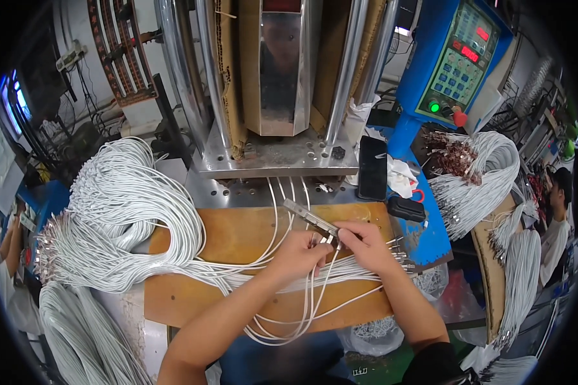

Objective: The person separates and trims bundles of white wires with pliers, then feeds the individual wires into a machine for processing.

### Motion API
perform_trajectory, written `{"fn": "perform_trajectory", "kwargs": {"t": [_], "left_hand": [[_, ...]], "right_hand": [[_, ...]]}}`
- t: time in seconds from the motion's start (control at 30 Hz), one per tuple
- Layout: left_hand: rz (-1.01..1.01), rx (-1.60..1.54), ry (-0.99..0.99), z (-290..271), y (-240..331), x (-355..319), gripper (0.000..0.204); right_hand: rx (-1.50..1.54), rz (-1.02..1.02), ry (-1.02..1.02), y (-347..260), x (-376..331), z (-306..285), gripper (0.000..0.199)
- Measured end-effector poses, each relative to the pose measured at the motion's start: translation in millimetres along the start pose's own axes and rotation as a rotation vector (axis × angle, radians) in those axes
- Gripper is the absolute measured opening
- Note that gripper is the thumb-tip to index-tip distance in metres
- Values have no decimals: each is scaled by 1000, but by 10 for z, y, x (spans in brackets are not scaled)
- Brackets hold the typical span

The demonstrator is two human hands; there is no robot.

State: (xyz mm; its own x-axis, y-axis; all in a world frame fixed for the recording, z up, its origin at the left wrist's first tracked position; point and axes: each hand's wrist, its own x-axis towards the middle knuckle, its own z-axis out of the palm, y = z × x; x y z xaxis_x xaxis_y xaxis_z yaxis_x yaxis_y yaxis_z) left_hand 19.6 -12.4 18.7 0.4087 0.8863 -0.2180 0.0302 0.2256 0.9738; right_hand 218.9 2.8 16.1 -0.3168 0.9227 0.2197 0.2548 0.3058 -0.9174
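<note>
Where the narrow metal fixture (310,218) lies on the brown board (237,240) of the table, your right hand (365,245) pinches its near end. Your left hand (297,255) is clenched around white cables (315,273) beside it. A large white cable bundle (119,212) lies left.

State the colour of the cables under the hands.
White cables, metal-tipped ends; clearest in the head view.

White cable bundle (119,212) crowds left; wooden board (237,237) centre lies open.

white cables (128,218), brown board (237,240), blue control box (456,58)
</note>
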Motion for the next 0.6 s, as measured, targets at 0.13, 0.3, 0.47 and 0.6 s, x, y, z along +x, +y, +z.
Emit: {"fn": "perform_trajectory", "kwargs": {"t": [0.13,0.3,0.47,0.6], "left_hand": [[20,-286,-49,-13,29,-51,21],[86,-230,141,-9,1,-108,22],[33,-136,72,-53,-25,-93,24],[3,-100,45,-56,-49,-93,25]], "right_hand": [[155,216,-5,-14,-21,-56,21],[148,270,10,-47,-7,-78,19],[163,268,-8,-63,-23,-51,17],[149,151,-82,-6,-42,-37,17]]}}
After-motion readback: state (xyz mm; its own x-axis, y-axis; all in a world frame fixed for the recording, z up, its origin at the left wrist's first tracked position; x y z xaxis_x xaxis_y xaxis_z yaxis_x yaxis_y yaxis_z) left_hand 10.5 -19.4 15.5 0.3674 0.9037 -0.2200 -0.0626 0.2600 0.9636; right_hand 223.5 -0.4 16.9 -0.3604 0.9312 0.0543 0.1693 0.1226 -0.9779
